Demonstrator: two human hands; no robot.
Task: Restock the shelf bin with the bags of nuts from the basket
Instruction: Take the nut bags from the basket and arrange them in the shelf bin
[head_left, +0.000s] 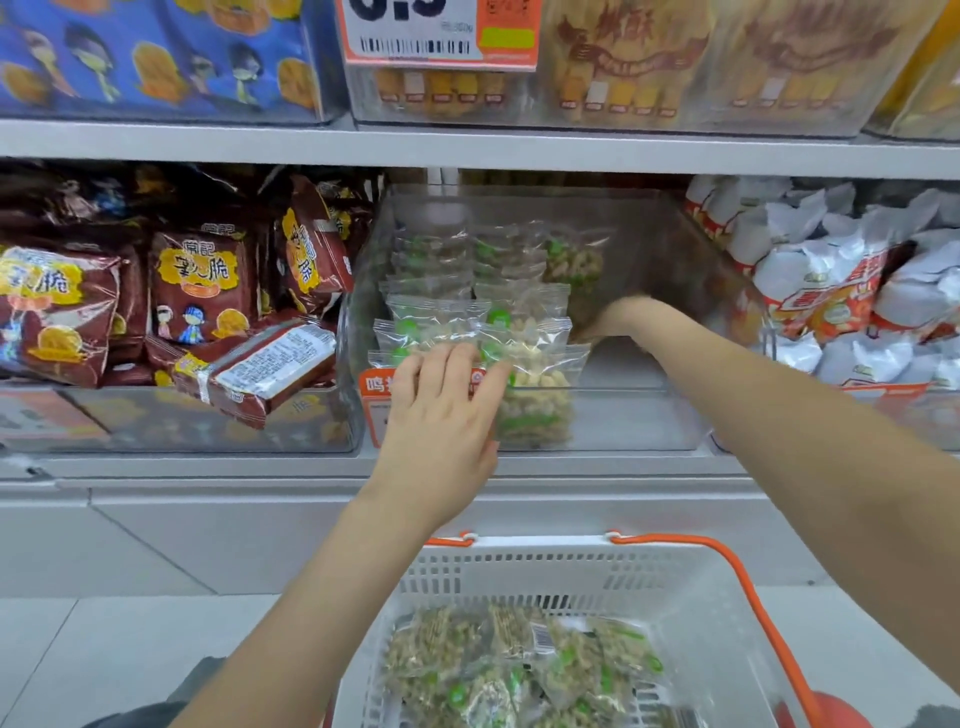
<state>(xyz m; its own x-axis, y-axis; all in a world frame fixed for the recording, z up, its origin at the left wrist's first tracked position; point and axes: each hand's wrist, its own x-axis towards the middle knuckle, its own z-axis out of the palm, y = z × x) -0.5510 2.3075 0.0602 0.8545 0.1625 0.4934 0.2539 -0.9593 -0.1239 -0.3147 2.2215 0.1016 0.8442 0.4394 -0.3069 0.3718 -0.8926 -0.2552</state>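
Left hand (441, 410): fingers spread flat on front bags of nuts (530, 384) in clear shelf bin (649, 415), gripping nothing; right hand (613, 317): deep inside bin, grasp cannot be told. Bin part-filled, right side bare; basket (727, 623) below holds many bags, so restocking judged roughly midway

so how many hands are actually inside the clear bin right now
1. The right hand reaches inside the clear bin, beside the bags of nuts. The left hand is outside, against the bin's front, fingers over the front bags.
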